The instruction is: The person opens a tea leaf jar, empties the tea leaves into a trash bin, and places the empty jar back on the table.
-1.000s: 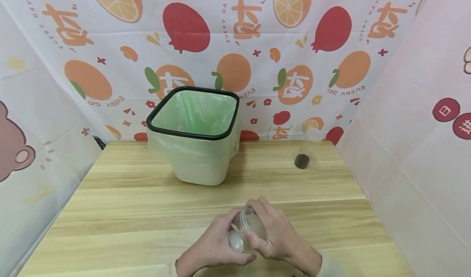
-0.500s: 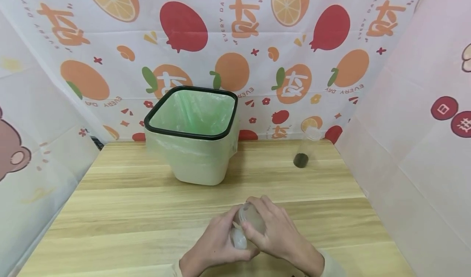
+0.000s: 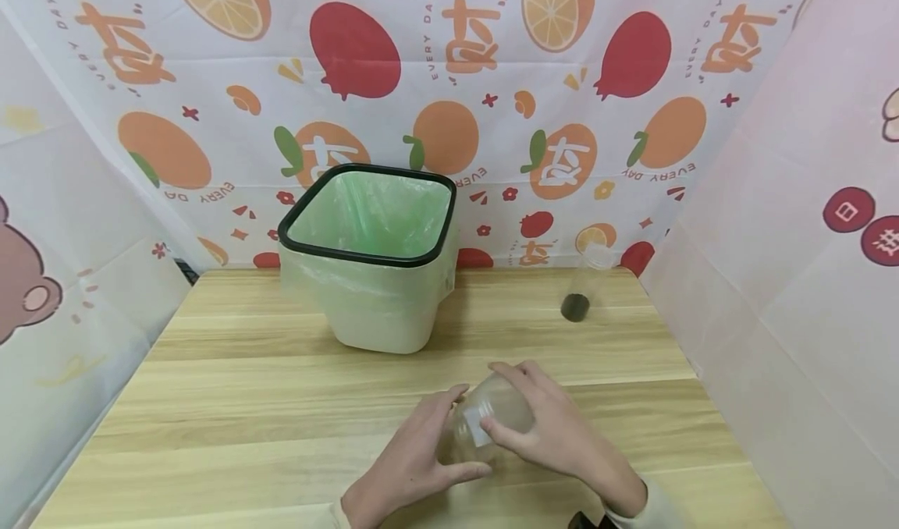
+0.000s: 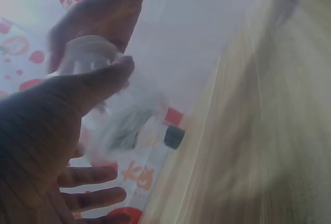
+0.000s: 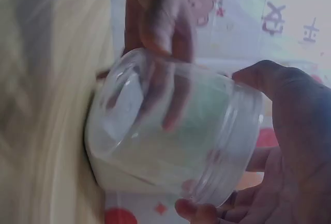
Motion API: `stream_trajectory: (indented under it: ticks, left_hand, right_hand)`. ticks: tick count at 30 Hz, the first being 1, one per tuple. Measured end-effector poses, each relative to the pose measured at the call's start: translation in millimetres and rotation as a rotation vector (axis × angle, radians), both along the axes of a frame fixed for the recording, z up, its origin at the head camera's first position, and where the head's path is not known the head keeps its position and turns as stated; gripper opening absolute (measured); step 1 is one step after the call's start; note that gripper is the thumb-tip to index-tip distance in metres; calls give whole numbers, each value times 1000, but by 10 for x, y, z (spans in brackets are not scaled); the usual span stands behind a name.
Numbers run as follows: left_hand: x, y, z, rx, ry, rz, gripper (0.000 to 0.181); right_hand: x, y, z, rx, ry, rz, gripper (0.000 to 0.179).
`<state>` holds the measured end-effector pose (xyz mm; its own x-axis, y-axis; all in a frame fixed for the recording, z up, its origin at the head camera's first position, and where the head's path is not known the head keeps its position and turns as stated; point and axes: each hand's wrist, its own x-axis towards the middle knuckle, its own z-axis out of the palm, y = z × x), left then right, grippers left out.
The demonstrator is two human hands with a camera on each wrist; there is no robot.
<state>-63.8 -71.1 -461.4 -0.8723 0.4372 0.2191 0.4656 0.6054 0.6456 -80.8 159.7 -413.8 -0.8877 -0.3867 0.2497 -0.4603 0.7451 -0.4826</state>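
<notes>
A clear plastic jar [image 3: 474, 426] with a whitish patch on it lies tilted low over the front of the table. My right hand [image 3: 555, 427] grips its upper, frosted-looking end, fingers over the far side and thumb in front. In the right wrist view the same jar [image 5: 170, 154] fills the middle, its ridged end inside the curve of my right hand [image 5: 305, 125]. My left hand [image 3: 414, 459] is spread around the lower end, thumb and fingers apart. The left wrist view shows the left fingers [image 4: 95, 199] straight. Whether they touch the jar I cannot tell.
A cream bin [image 3: 382, 310] with a black rim and a greenish liner stands at the back left of the wooden table [image 3: 246, 404]. A clear cylinder with a dark end [image 3: 575, 307] is at the back right. Printed cloths [image 3: 449, 69] surround the table.
The jar has shifted to the right and turned in my right hand, which moved right with it. My left hand has loosened, its thumb and fingers now spread wider.
</notes>
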Motion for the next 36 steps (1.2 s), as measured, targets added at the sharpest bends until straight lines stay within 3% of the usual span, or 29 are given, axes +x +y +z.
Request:
stream_trajectory:
  ticks: [4,13,23,29,36]
  left_hand:
    - [-14,-61,-32,-12,4,30,90]
    - [-30,-172,-141,19,147,95,45]
    - [-20,-247,-247,77,113,168,31]
    - [-26,-290,-259,78,104,202,30]
    - [-14,-324,-250,83,62,224,29]
  right_hand:
    - [-92,175,-6,35,41,-60,68]
    - [-304,622,-213,63,2,-190,69]
    - [-419,1169,-389,86,-103,-306,70]
    - [-416,1457,-385,105,-167,-370,70]
    - [-400,1781,-358,157,-165,-436,72]
